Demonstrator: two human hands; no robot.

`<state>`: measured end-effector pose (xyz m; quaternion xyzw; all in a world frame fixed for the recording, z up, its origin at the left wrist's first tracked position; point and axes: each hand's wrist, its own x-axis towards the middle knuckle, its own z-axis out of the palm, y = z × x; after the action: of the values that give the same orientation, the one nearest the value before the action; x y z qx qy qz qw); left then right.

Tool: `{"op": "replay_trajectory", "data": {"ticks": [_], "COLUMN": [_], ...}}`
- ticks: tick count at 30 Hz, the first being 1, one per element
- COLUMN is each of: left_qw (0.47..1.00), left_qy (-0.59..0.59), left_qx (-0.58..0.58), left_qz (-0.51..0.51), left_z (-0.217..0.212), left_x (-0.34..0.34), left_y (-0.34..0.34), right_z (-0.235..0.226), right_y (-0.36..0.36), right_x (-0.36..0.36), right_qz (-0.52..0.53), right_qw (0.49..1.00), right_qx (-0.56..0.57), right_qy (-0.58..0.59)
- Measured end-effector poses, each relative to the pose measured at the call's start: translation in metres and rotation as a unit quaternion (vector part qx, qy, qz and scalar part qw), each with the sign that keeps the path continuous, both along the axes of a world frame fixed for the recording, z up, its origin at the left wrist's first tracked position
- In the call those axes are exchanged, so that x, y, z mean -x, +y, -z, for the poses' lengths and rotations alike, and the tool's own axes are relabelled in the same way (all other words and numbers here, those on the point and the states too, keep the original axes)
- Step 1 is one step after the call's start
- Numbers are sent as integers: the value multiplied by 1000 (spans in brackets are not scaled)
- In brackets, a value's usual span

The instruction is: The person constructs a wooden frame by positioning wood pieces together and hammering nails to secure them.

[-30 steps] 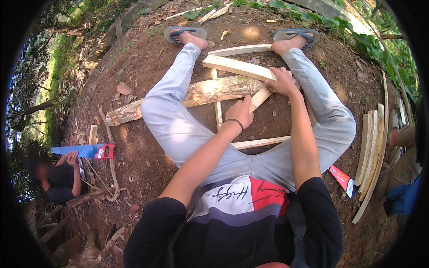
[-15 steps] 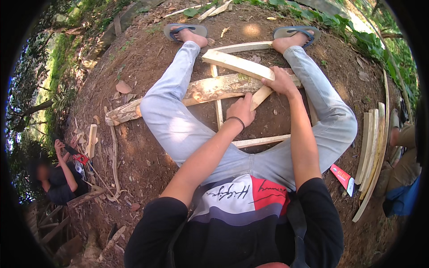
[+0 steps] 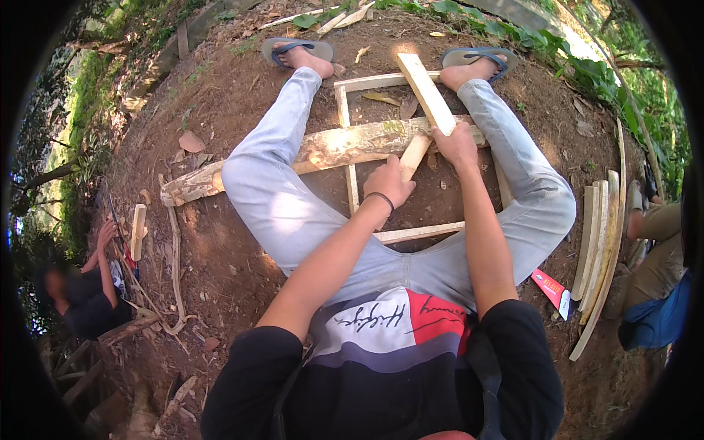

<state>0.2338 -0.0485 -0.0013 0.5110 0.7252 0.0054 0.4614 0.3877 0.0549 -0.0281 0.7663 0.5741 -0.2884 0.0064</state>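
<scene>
My left hand [image 3: 389,182] is closed on the near end of a short wooden piece [image 3: 416,155], which slants up over a barked log [image 3: 345,147]. In my right hand [image 3: 456,145] is the near end of a longer wooden plank [image 3: 425,89], pointing away from me between my feet. The plank's near end lies close to the short piece; whether they touch is hidden by my fingers. Below them a rectangular frame of wooden strips [image 3: 422,232] lies on the ground, with the log across it, between my spread legs.
Right of my knee lies a handsaw blade or sleeve in red and white [image 3: 551,290], beside several long wooden strips [image 3: 603,242]. A person [image 3: 653,293] sits at the far right, another [image 3: 88,293] at the left near a wood offcut [image 3: 138,231]. Flip-flops [image 3: 480,59] are on my feet.
The plank in my right hand has swung from pointing left to pointing away from me. The short piece in my left hand has tilted steeper. The person at left has moved their hands.
</scene>
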Motion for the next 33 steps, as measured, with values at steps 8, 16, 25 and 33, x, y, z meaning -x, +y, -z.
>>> {"op": "replay_trajectory", "data": {"ticks": [8,16,25,33], "left_qw": [948,996,998,995], "left_qy": [-175,-49,9,0], "left_qx": [-31,-63,-55,-29], "left_qz": [-264,-48,23,-95], "left_z": [34,4,1,12], "left_x": [-4,-6,7,9], "left_y": [-5,-6,-10,-8], "right_z": [-16,-7,-12,-2], "right_y": [-11,-8,-7,-5], "right_x": [9,-2,-7,-11], "right_qz": [-28,-35,-58,-61], "right_qw": [996,996,995,994], "right_qx": [82,88,81,81], "right_qy": [-24,-3,19,30]}}
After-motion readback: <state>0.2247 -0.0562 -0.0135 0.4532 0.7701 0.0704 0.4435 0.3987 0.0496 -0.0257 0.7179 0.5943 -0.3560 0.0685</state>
